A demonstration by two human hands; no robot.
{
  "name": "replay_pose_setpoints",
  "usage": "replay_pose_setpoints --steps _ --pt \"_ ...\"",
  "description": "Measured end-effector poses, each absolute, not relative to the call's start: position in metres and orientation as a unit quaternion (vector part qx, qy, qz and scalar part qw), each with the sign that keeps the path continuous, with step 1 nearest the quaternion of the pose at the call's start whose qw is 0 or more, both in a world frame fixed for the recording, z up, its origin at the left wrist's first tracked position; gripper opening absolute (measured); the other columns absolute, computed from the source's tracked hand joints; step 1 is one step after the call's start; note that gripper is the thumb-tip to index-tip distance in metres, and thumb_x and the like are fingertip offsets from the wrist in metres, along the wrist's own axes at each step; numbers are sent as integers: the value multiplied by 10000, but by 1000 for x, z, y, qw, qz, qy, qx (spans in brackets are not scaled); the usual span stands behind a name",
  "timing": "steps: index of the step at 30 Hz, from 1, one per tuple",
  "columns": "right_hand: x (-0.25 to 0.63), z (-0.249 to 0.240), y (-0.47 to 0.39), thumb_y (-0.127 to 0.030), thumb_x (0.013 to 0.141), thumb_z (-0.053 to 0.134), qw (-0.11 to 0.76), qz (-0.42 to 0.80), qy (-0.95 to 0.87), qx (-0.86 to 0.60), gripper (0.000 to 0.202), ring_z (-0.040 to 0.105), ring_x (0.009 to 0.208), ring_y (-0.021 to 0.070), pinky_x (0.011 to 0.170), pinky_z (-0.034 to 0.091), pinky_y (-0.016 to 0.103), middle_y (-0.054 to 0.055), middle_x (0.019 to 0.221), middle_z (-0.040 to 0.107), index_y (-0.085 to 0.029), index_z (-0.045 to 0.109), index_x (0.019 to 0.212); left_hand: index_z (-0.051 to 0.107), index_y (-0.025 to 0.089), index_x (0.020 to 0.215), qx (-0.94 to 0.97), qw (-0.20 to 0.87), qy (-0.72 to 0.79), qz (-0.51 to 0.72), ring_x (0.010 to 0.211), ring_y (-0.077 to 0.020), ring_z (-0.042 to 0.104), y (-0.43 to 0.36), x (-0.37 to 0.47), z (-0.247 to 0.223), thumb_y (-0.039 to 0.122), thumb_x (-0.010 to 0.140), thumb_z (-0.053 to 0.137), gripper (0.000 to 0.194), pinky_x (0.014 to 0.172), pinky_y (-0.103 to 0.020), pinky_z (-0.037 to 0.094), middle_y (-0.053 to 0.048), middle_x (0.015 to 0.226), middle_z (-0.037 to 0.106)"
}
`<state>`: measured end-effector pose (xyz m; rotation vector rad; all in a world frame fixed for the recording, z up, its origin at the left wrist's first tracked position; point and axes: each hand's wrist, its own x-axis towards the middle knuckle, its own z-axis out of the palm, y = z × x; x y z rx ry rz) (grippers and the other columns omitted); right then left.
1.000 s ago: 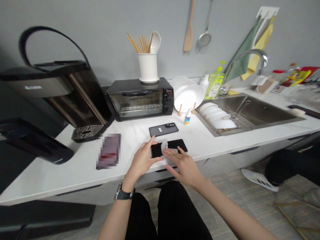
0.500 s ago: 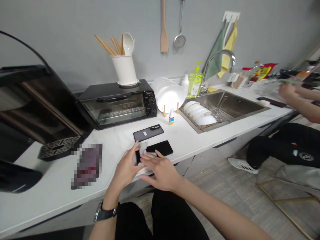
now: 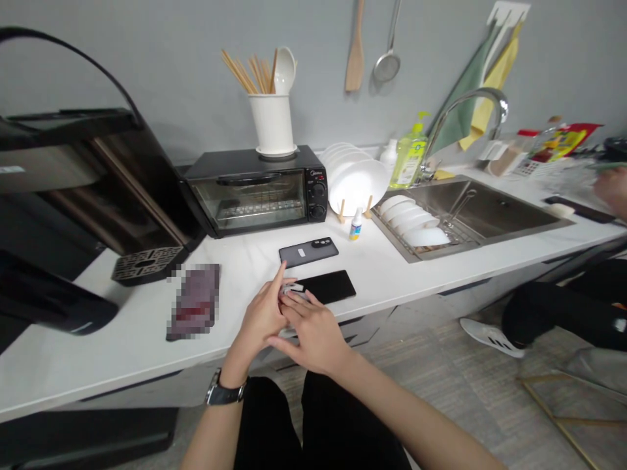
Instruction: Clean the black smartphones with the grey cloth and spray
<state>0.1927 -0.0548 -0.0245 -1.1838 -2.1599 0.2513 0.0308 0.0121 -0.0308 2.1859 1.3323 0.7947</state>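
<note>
A dark phone point(image 3: 328, 287) lies screen up near the counter's front edge, its left end hidden behind my hands. At that end a small crumpled whitish cloth or wipe point(image 3: 292, 287) shows between my fingers. My left hand point(image 3: 262, 316) holds it from the left, index finger pointing up. My right hand point(image 3: 316, 331) reaches in from the right, fingers close together and pressed over the whitish piece against my left hand. Behind the phone lies a dark phone case point(image 3: 308, 252) with camera cutouts. A small spray bottle point(image 3: 355, 225) stands upright behind it, to the right.
A blurred-out purplish item point(image 3: 196, 300) lies left, near a dark appliance point(image 3: 142, 189). Behind are a toaster oven point(image 3: 259, 189) and racked plates point(image 3: 360, 186). The sink point(image 3: 490, 202) holds white bowls point(image 3: 411, 219). Another person's hand point(image 3: 612, 189) shows far right.
The view has shifted, so the counter items appear farther right. My hands have drawn closer together, and less of the whitish piece shows. The other person's hand is now partly out of view.
</note>
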Motion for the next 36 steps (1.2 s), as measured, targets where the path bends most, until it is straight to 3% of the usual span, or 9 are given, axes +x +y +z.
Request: replay_pose_setpoints --steps 3,7,10,14,17,23,30,33,36 --pt "236 -22 -64 -498 1099 509 300 113 -833 -450 473 598 1439 237 1290 359 507 86 1526 647 -220 617 1466 131 332 1726 791 226 494 282 1325 -287 644 8 33 -26 205 832 784 1115 1116 -441 509 -70 1454 679" --pt "288 -26 -52 -418 1109 495 277 14 -794 -541 450 570 1465 298 1285 337 596 121 1569 595 -213 602 1495 129 366 1717 794 233 477 296 1355 -292 623 4 34 -24 352 808 898 1190 1164 -458 465 -52 1436 695" --pt "267 -31 -34 -505 1067 566 285 -15 -771 -569 560 561 1465 367 1252 376 625 192 1557 590 -134 608 1484 105 373 1718 796 231 470 302 1358 -283 621 5 34 -26 330 837 870 1168 1167 -452 461 -54 1444 689" --pt "205 -28 -38 -602 1024 597 304 32 -812 -496 702 558 1468 362 1257 395 577 233 1548 586 -75 590 1489 109 336 1725 794 231 488 280 1328 -297 639 7 33 -26 191 853 768 1102 1129 -461 498 -100 1449 673" --pt "205 -23 -58 -586 1057 545 295 70 -831 -466 654 545 1485 316 1276 376 559 179 1562 590 -117 572 1512 100 321 1727 789 231 505 264 1308 -304 648 6 34 -22 150 826 758 1128 1108 -465 514 -111 1446 666" --pt "290 -30 -61 -407 1118 443 269 21 -795 -543 470 537 1495 286 1285 342 591 89 1601 563 -241 561 1542 63 361 1722 786 238 491 291 1361 -298 612 1 38 -18 326 795 914 1258 1172 -465 453 -55 1441 685" --pt "209 -30 -47 -579 1057 535 295 27 -803 -518 675 528 1492 368 1261 378 590 214 1567 573 -75 584 1504 126 310 1727 789 243 493 274 1344 -288 623 3 34 -21 200 854 795 1106 1134 -427 488 -99 1457 666" --pt "200 -24 -62 -540 1069 539 304 68 -819 -481 608 558 1473 322 1272 369 577 177 1541 611 -129 586 1514 142 299 1727 786 238 507 261 1330 -290 630 4 34 -19 139 850 743 1076 1118 -433 499 -111 1459 654" --pt "240 -24 -73 -415 1104 496 293 71 -815 -495 467 568 1467 273 1275 356 577 112 1554 612 -220 588 1519 115 337 1724 790 243 491 274 1356 -295 607 2 36 -17 251 843 838 1143 1158 -463 463 -76 1467 660"
